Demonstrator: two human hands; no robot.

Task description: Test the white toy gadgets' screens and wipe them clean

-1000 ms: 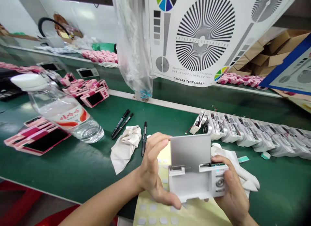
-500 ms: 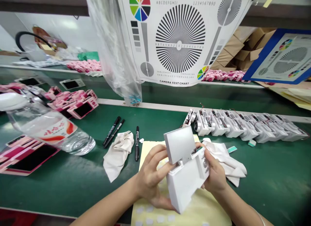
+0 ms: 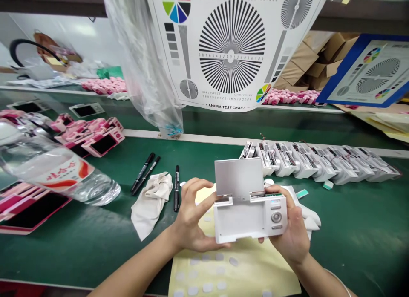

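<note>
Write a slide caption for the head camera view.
Left hand and right hand hold a white camera housing over a sheet of round stickers.

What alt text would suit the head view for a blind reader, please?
The left hand and right hand hold a white camera housing with a raised silver panel above a sheet of round stickers, beside a row of camera bodies on a green bench.

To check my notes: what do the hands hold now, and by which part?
A white camera housing with a raised silver panel: the left hand holds its plain end, the right hand its button end.
</note>
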